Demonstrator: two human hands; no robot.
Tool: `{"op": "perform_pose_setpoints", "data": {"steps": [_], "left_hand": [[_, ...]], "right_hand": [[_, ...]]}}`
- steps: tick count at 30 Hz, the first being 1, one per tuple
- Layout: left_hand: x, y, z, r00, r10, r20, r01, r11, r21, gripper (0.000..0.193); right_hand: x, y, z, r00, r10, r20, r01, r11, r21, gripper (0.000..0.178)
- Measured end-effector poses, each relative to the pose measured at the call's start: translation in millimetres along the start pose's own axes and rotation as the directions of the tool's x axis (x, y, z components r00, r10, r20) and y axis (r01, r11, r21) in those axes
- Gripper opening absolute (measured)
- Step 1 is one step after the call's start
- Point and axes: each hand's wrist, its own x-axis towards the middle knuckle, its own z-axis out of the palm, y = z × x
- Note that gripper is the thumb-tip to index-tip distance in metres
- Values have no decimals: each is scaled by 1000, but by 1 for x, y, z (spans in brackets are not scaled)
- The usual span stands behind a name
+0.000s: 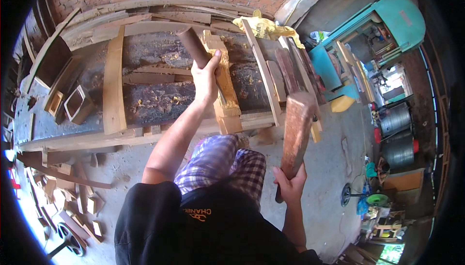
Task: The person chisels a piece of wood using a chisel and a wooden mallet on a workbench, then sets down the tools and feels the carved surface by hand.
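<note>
My left hand (206,80) is closed round a chisel (192,46), its thick dark wooden handle slanting up to the left. The blade runs down below the fist onto a carved yellow wood piece (229,104), though its tip is hard to make out. This piece lies across the workbench and juts over its near edge, its surface roughly cut. My right hand (291,185) grips a worn brown wooden mallet (296,132) by the lower end. The mallet's head is raised to the right, apart from the chisel.
Wood chips lie on the dark workbench (150,95). A pale board (114,81) and a hollow wooden box (79,104) are at its left; long strips (261,71) cross the right. Offcuts (72,192) litter the lower-left floor. A teal machine (399,23) stands far right.
</note>
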Motion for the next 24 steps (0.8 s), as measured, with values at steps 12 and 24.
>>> {"op": "perform_pose_setpoints", "data": {"steps": [12, 24], "left_hand": [[-83, -44, 11, 481, 208, 852, -590, 796, 139, 29], [-90, -36, 9, 377, 4, 926, -585, 776, 235, 27]], "right_hand": [[-51, 24, -5, 974, 193, -121, -154, 949, 274, 33], [-54, 28, -4, 949, 281, -144, -232, 930, 285, 38]]}}
